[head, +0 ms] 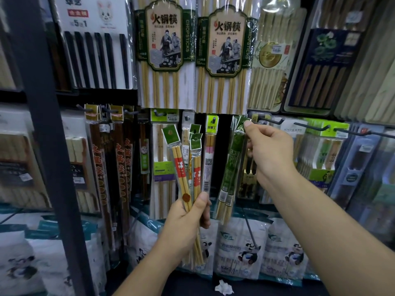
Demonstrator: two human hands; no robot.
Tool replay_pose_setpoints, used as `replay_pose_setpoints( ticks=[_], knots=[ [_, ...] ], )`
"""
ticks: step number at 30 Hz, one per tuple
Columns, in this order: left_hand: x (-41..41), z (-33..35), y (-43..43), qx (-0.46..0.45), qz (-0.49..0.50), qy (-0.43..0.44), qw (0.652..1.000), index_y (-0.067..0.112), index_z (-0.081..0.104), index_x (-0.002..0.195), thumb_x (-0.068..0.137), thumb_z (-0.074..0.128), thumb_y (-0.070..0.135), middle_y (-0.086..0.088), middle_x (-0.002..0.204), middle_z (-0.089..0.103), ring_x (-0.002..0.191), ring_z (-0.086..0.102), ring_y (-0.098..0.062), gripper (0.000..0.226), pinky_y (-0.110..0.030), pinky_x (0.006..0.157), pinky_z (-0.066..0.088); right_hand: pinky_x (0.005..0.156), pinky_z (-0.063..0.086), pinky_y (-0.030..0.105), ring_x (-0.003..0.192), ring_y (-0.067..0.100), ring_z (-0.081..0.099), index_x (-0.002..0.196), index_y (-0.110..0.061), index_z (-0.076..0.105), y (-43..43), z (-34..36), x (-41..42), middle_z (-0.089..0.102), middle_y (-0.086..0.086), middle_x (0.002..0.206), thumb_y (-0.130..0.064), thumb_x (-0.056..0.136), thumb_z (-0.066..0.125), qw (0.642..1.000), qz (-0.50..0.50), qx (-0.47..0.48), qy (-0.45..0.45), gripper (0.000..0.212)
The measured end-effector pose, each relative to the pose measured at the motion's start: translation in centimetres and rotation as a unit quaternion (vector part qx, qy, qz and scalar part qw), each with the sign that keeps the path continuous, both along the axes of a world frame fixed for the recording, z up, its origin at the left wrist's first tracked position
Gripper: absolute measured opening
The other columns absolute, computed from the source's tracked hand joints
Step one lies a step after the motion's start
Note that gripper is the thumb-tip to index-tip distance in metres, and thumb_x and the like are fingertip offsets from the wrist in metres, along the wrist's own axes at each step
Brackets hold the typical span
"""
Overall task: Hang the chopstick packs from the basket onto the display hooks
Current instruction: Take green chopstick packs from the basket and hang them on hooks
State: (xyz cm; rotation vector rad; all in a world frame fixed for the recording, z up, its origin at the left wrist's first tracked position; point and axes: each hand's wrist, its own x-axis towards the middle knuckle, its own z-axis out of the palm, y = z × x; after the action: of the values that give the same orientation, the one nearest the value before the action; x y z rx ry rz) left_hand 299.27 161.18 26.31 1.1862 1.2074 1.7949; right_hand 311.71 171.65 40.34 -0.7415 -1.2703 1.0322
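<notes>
A dark upright post (49, 146) stands at the far left of the rack, with long red-brown packs (111, 167) hanging just to its three o'clock. Next comes the left hand (188, 218), low and near the middle, clenched around the lower ends of a fan of chopstick packs (183, 165). They are pale sticks with red bands and green header cards, splayed up toward twelve o'clock in front of the hanging stock. Two large hot-pot chopstick packs (164, 52) hang side by side well above them.

At the left hand's two o'clock, the right hand (271, 150) pinches the top of a green pack (232, 167) between thumb and fingers. The pack hangs down tilted, its foot toward seven o'clock. A bare display hook (271, 121) juts out just at the thumb's three o'clock — whether the header is on any hook I cannot tell. Panda-printed bags (241, 248) line the bottom shelf, and a crumpled white tissue (224, 288) lies at six o'clock — on the floor.
</notes>
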Motion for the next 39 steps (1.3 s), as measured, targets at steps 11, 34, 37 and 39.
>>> replay_pose_setpoints(
  ticks=[11, 34, 37, 39],
  knots=[
    [-0.1, 0.1, -0.2, 0.002, -0.023, -0.004, 1.0, 0.004, 0.064, 0.088, 0.086, 0.06, 0.052, -0.002, 0.064, 0.059, 0.057, 0.059, -0.018, 0.048, -0.027, 0.057, 0.054, 0.076, 0.049, 0.019, 0.05, -0.003, 0.05, 0.073, -0.022, 0.071, 0.7, -0.4, -0.6, 0.054, -0.008, 0.057, -0.024, 0.098, 0.066, 0.998, -0.044, 0.028, -0.035, 0.025],
    [-0.3, 0.1, -0.7, 0.0, -0.091, -0.031, 0.995, 0.013, 0.061, 0.096, 0.092, 0.067, 0.038, -0.009, 0.076, 0.067, 0.056, 0.059, -0.019, 0.026, -0.028, 0.044, 0.046, 0.053, 0.044, 0.011, 0.059, 0.002, 0.059, 0.09, -0.018, 0.075, -3.5, -3.4, -0.7, 0.067, -0.009, 0.066, -0.022, 0.093, 0.072, 0.979, 0.147, 0.061, -0.129, 0.006],
    [-0.1, 0.3, -0.8, 0.003, -0.107, -0.041, 0.993, 0.011, 0.061, 0.099, 0.087, 0.07, 0.045, -0.011, 0.078, 0.069, 0.059, 0.063, -0.021, 0.037, -0.03, 0.044, 0.048, 0.052, 0.044, 0.013, 0.061, 0.005, 0.058, 0.089, -0.02, 0.076, -3.5, -3.4, -0.6, 0.069, -0.004, 0.071, -0.023, 0.095, 0.07, 0.977, 0.162, 0.05, -0.133, 0.009],
    [0.1, 0.4, -0.8, -0.001, -0.109, -0.041, 0.993, 0.012, 0.062, 0.099, 0.083, 0.072, 0.049, -0.011, 0.079, 0.07, 0.062, 0.065, -0.023, 0.042, -0.032, 0.047, 0.051, 0.052, 0.044, 0.013, 0.062, 0.006, 0.058, 0.083, -0.022, 0.075, -3.5, -3.3, -0.6, 0.069, 0.001, 0.074, -0.023, 0.096, 0.068, 0.977, 0.159, 0.056, -0.132, 0.014]
  ],
)
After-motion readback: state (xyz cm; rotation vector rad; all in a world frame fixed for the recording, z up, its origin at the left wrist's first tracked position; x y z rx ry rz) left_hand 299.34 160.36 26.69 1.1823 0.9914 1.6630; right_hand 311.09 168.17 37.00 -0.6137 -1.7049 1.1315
